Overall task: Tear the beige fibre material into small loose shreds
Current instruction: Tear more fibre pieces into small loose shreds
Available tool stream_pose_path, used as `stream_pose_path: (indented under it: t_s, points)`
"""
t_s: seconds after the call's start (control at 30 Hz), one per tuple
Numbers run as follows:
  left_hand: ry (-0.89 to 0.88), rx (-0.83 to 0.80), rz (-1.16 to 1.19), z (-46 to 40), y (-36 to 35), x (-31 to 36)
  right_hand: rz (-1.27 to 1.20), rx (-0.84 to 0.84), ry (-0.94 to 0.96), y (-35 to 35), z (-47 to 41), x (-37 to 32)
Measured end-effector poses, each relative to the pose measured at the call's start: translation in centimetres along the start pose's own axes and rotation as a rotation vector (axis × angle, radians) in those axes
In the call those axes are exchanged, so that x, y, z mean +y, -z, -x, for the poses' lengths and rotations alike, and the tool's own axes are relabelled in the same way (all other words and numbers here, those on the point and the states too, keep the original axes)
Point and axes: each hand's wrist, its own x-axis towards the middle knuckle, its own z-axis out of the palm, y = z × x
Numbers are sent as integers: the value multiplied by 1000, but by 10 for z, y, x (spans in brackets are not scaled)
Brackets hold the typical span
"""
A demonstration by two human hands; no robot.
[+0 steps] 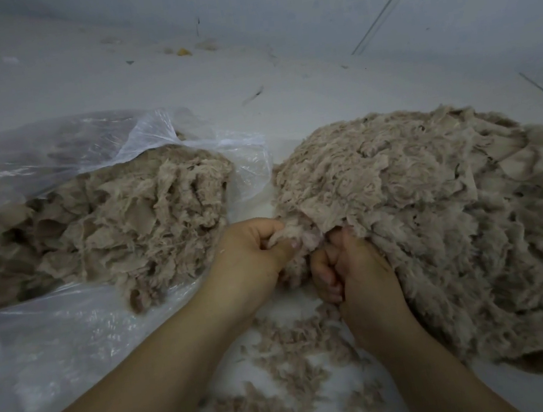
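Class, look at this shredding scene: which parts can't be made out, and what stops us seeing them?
Head view:
- Right hand: fingertips buried under the large fibre pile.
- Fibre inside the plastic bag: far part veiled by crinkled film, cut by the left edge.
- Large fibre pile: cut off at the right edge.
- Floor specks: too small to identify.

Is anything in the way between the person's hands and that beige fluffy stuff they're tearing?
Nothing visible. The left hand and right hand already grip the near edge of the big fibre pile, side by side. Loose shreds lie on the floor just below them, and the plastic bag sits off to the left.
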Motion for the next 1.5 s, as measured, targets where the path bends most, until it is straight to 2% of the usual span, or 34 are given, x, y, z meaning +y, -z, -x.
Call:
stream_pose_path:
  t_s: [0.3, 0.37, 0.43, 0.57, 0.63, 0.73, 0.9, 1.1, 1.27, 1.37, 1.5]
  points:
    - [-118, 69, 134, 8, 20, 12, -33, 113, -110, 2, -1, 0]
    - [-188, 89, -10, 6, 19, 10, -29, 112, -97, 1, 0, -1]
    - [-281, 88, -152, 8, 13, 6, -66, 37, -38, -1, 3, -4]
    - [-692, 79, -501, 9, 13, 0, -115, -56, 41, -5, 6, -8]
    - [-792, 1, -632, 6, 16, -4, -82, -58, 57, -7, 7, -11]
    - [-711, -107, -590, 5, 16, -12, -52, -42, 32, -6, 6, -9]
    - [-338, -37, -199, 14, 4, -19, 22, 77, -32, -5, 2, -4]
    - [-190, -31, -58, 43, -27, -20, -118, 176, -97, -2, 0, 1]
    - [-92, 70, 197, 24, -3, -7, -205, 78, -63, -1, 3, -3]
    - [18, 96, 99, 12, 2, -7, -280, 30, -24, -5, 6, -9]
    - [-22, -152, -248, 6, 5, -14, -254, 29, -65, -8, 10, -12]
